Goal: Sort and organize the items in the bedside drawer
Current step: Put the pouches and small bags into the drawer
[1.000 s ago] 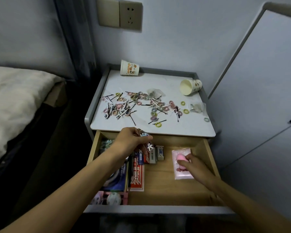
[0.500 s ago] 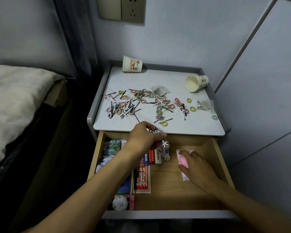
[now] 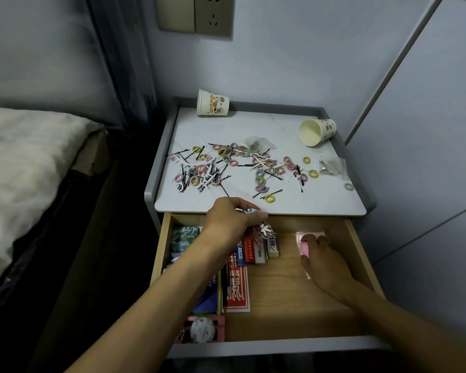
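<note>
Sorting about midway, head view: drawer (image 3: pixel 285 297) open, its left half packed, its right half mostly bare wood.
Left hand (image 3: pixel 232 222) clasps a keychain (image 3: pixel 265 228) at the tabletop (image 3: pixel 307 204) front edge. Right hand (image 3: pixel 326 262) lies on a pink packet (image 3: pixel 304 247), grip not discernible. Hair ties and pins (image 3: pixel 226 162) lie unsorted near two paper cups (image 3: pixel 316 131). Open room is judged to lie in the drawer's right half.
</note>
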`<state>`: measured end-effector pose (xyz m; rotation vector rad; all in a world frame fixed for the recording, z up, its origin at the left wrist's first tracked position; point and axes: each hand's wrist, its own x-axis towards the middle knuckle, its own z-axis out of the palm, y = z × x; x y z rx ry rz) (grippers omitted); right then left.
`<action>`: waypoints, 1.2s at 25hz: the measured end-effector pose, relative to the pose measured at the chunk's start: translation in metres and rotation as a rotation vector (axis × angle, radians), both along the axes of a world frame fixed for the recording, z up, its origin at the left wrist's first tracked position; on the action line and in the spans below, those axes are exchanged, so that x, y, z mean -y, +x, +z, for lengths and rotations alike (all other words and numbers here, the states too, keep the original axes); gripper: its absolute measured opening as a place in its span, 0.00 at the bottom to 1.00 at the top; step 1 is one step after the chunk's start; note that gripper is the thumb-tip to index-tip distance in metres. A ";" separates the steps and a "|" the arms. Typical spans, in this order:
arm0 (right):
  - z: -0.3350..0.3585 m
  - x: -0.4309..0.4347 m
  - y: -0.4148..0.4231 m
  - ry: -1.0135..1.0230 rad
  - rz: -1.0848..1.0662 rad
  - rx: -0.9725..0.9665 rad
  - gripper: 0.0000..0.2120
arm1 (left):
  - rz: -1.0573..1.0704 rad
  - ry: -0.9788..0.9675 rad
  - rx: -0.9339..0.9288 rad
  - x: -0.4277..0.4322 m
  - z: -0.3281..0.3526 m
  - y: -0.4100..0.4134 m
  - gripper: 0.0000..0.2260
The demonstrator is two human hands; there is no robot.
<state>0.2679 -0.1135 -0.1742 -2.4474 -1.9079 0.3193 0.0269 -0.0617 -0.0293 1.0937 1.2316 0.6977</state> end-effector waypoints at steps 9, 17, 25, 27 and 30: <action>0.040 0.008 0.021 0.089 0.092 0.439 0.20 | -0.042 0.029 0.017 0.007 0.013 0.006 0.07; 0.011 0.015 0.007 0.007 -0.028 0.166 0.31 | -0.050 0.045 -0.022 0.005 0.012 0.005 0.06; 0.012 0.016 0.005 -0.022 -0.003 0.200 0.34 | -0.056 0.049 -0.008 0.005 0.010 0.008 0.07; 0.013 0.016 0.003 -0.020 0.021 0.259 0.32 | -0.052 0.050 -0.008 0.005 0.011 0.008 0.06; 0.023 0.011 0.007 -0.015 0.050 0.285 0.28 | -0.050 0.047 -0.004 0.004 0.011 0.008 0.06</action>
